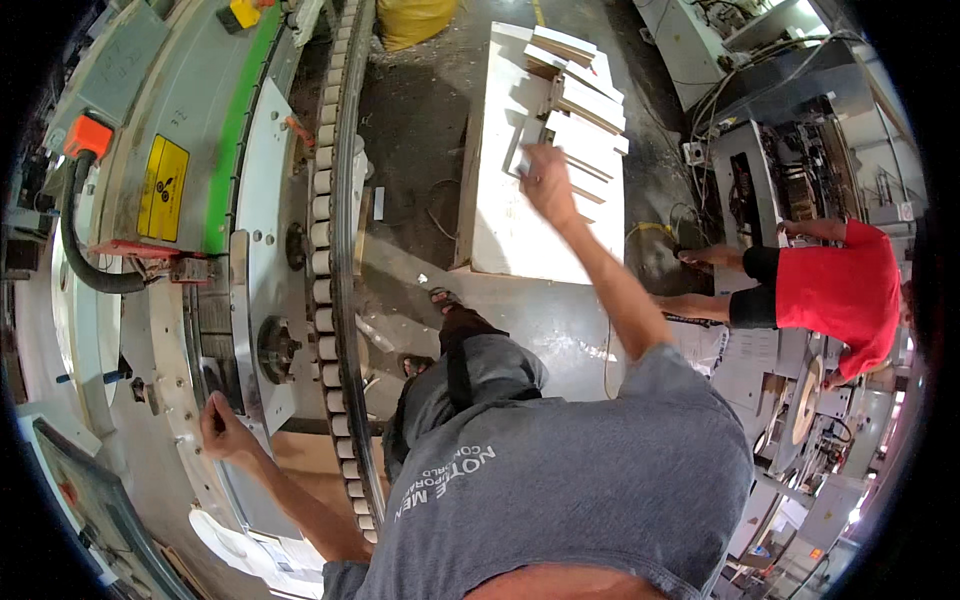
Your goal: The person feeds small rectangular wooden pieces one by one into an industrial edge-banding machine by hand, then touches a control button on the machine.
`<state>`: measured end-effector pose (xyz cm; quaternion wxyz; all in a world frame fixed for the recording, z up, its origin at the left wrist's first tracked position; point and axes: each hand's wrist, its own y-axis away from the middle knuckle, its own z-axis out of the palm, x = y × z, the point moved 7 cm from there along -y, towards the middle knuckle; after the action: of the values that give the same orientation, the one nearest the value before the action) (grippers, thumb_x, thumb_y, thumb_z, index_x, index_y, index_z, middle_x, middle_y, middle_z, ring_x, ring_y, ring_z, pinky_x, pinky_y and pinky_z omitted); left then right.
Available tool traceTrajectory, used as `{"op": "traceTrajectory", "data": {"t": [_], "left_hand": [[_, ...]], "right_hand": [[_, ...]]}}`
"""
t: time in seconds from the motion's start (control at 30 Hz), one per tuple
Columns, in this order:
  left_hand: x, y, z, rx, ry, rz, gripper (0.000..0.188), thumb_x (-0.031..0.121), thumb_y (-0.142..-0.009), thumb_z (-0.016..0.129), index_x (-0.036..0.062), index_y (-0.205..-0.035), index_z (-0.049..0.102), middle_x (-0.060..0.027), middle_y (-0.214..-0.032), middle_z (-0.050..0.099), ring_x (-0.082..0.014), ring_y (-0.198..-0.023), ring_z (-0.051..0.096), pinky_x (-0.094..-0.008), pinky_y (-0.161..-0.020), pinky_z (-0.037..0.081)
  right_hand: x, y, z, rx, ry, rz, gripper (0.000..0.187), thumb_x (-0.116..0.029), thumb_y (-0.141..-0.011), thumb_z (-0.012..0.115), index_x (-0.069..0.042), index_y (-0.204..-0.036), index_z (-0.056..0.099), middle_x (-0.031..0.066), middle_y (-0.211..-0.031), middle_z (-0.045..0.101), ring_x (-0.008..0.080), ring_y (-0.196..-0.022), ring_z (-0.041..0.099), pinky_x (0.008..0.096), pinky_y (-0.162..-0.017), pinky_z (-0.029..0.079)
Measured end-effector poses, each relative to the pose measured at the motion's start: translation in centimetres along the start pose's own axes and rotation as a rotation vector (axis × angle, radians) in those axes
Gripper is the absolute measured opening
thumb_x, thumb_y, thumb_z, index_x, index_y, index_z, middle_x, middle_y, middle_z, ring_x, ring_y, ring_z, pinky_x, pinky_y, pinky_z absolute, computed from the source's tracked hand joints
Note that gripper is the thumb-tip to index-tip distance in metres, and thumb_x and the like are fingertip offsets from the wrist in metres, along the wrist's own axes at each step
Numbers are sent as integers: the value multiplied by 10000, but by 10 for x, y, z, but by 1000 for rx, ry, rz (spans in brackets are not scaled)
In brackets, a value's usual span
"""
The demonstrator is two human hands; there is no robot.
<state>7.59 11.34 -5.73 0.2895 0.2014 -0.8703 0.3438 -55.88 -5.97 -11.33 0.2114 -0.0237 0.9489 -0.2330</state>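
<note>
My right hand (549,188) is over a large white-topped stack or table (535,248) ahead of me. Its fingers are curled closed beside a narrow pale edge; whether they grip that piece I cannot tell. Several white strips (590,105) with brownish edges lie in a slanted, overlapping row just beyond and right of this hand. Far to the left, my left hand (228,432) is beside the metal rail (243,330) of a long machine. Its thumb and fingers are drawn together, and anything between them is too small to make out.
A track of pale rollers (322,235) runs along the machine at my left, which has a green stripe (240,125) and an orange connector (88,137). A yellow sack (415,20) stands far ahead. To the right, a person in a red shirt (835,290) is by other machinery and cables.
</note>
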Motion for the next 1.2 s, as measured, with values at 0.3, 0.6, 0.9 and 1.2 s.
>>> {"op": "traceTrajectory", "data": {"t": [0.3,0.6,0.9,1.2], "left_hand": [[63,31,54,-185,142,12,116,104,-903,739,-8,-920,719,6,-758,614,-54,-653,468,-219,-563,403],[87,43,71,-236,199,19,101,78,-914,705,9,-983,730,-39,-829,675,-105,-738,575,-255,-638,472],[183,71,80,-436,103,275,546,118,-708,853,86,-1224,677,-141,-1125,661,-312,-990,616,-404,-830,514],[48,53,-18,-110,-182,173,463,52,-681,822,-13,-1113,671,-168,-1033,648,-362,-934,605,-425,-799,514]], "right_hand": [[161,-38,3,-210,516,105,377,-72,-824,630,-46,-1200,631,170,-1189,622,374,-1156,513,479,-1006,416],[99,-63,-40,29,453,-50,134,-148,-876,636,-47,-895,721,154,-890,631,311,-855,591,419,-711,513],[-180,43,75,-459,-1082,539,279,-265,-913,719,2,-988,688,23,-732,608,121,-638,570,262,-551,469],[-438,108,141,-993,-1705,550,255,-165,-979,602,45,-1122,584,55,-821,606,142,-785,640,290,-674,580]]}}
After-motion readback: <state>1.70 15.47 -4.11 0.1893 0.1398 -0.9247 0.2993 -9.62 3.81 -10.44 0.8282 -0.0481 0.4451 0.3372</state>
